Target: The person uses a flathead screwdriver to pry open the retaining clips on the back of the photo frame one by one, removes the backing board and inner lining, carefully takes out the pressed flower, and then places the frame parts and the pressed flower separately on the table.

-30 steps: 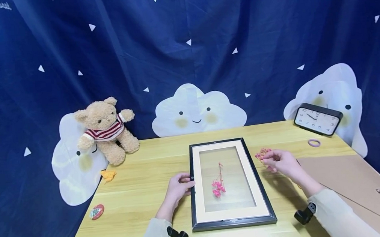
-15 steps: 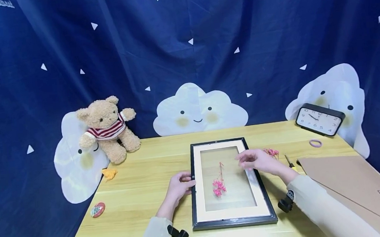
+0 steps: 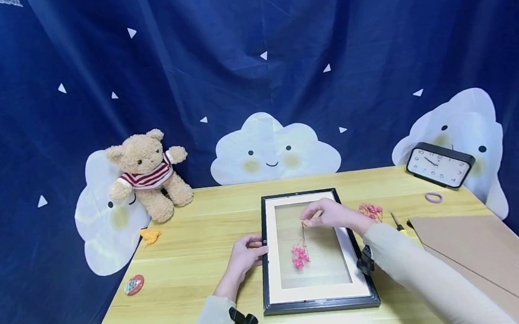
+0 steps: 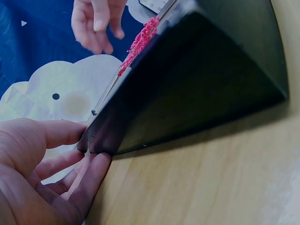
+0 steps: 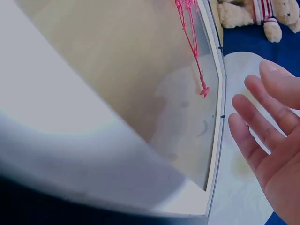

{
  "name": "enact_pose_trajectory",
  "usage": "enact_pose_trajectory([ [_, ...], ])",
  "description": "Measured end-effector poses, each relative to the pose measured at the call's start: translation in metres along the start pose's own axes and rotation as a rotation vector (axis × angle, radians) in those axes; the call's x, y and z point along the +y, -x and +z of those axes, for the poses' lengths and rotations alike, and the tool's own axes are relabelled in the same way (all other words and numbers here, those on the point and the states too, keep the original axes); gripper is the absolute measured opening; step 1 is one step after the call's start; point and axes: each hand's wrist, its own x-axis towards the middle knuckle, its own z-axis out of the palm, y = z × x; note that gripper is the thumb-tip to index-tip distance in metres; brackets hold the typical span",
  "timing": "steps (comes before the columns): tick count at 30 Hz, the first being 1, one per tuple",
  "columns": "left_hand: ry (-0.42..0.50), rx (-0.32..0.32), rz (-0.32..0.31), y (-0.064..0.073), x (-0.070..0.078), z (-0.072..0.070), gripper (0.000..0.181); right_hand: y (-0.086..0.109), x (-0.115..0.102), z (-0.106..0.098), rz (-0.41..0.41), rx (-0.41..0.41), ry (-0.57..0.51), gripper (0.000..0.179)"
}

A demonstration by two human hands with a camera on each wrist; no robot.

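Note:
A black picture frame with a white mat lies flat on the table, its long sides running away from me. On its clear pane rests a sprig of pink dried flowers, blossoms towards me and stem pointing away. My left hand holds the frame's left edge; in the left wrist view its thumb is on the top rim and fingers press the side. Over the pane, my right hand hovers by the stem's tip. The right wrist view shows its fingers loosely bent, apart from the stem.
More pink flowers lie right of the frame, near a yellow-handled screwdriver. A brown backing board, purple ring and clock are farther right. To the left are a teddy bear, orange item and round badge.
My right hand has let go of the pink flowers right of the frame and moved left over the pane to the stem's tip. The left hand stays on the frame's edge.

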Motion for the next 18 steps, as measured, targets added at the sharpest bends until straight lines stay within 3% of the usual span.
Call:
enact_pose_trajectory([
  [6, -0.009, 0.006, 0.009, 0.001, 0.000, -0.001, 0.042, -0.017, 0.007, 0.006, -0.042, -0.034, 0.062, 0.022],
  [13, 0.005, 0.000, 0.013, 0.002, 0.001, 0.002, 0.041, -0.023, 0.017, 0.011, 0.002, -0.056, 0.102, 0.023],
  [18, 0.003, 0.004, 0.020, 0.002, 0.001, 0.002, 0.041, -0.026, 0.022, 0.016, -0.062, -0.070, 0.172, 0.025],
])
